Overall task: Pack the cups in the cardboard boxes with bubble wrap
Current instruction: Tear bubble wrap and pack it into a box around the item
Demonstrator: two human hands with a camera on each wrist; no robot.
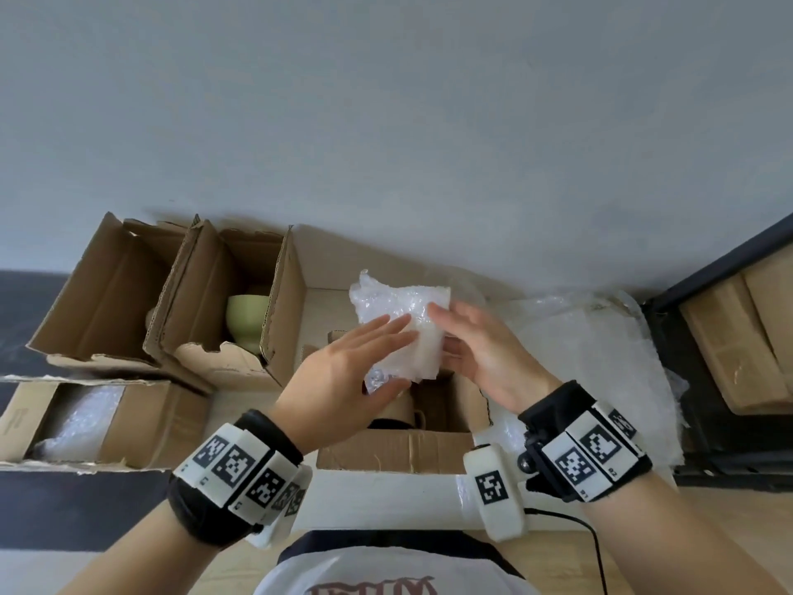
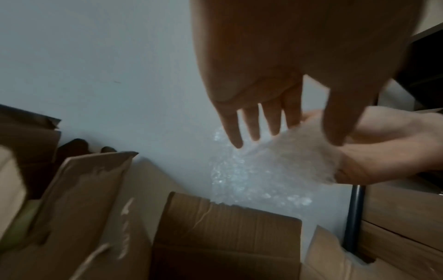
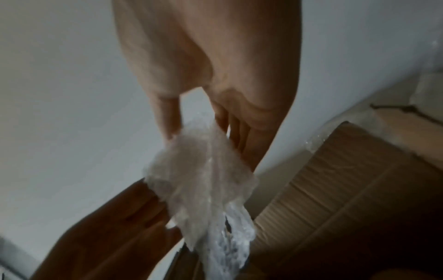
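Head view: right hand point(image 1: 485, 354) pinches bubble wrap point(image 1: 403, 324), straight-fingered left hand point(image 1: 343, 380) touching it, hiding its contents.

We see our right hand point(image 3: 210, 75) pinching a crumpled piece of bubble wrap point(image 3: 203, 181) between thumb and fingers point(image 3: 244, 136); the wrap hangs below the fingertips. Our left hand point(image 3: 115, 231) lies flat against the wrap, below and left of them. A cardboard box point(image 3: 347, 189) stands right of the fingers.
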